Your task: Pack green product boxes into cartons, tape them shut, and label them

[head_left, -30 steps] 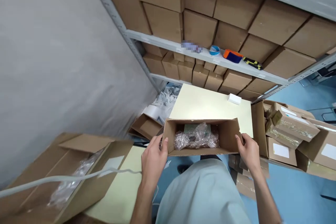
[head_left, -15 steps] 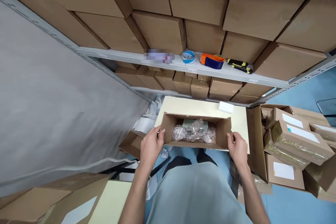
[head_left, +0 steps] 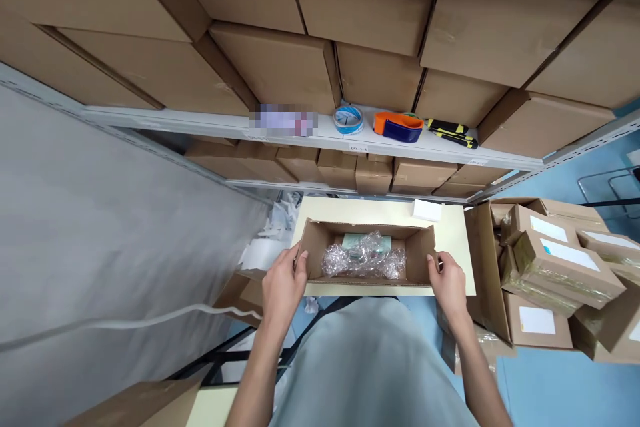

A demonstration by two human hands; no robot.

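An open cardboard box point(head_left: 316, 250) lies lengthwise before me on a pale yellow table point(head_left: 345, 209). Crumpled clear bubble wrap point(head_left: 364, 259) and a greenish flat item point(head_left: 384, 244) are inside it. My left hand point(head_left: 285, 280) grips the box's left end, thumb along the edge. At the right end, my right hand point(head_left: 449, 282) holds the box wall between thumb and fingers. A small white block point(head_left: 427, 210) sits at the table's back right.
Behind the table a shelf point(head_left: 320, 125) carries stacked boxes, blue-white tape point(head_left: 349, 120), an orange-blue roll point(head_left: 399, 127) and black-yellow cutters point(head_left: 453, 133). A large carton point(head_left: 486, 267) of taped boxes stands right. A grey wall point(head_left: 125, 233) is at left.
The view has shifted, so the shelf appears larger and lower. The box sits slightly further left in view, with both hands still on its ends; more of the greenish item shows.
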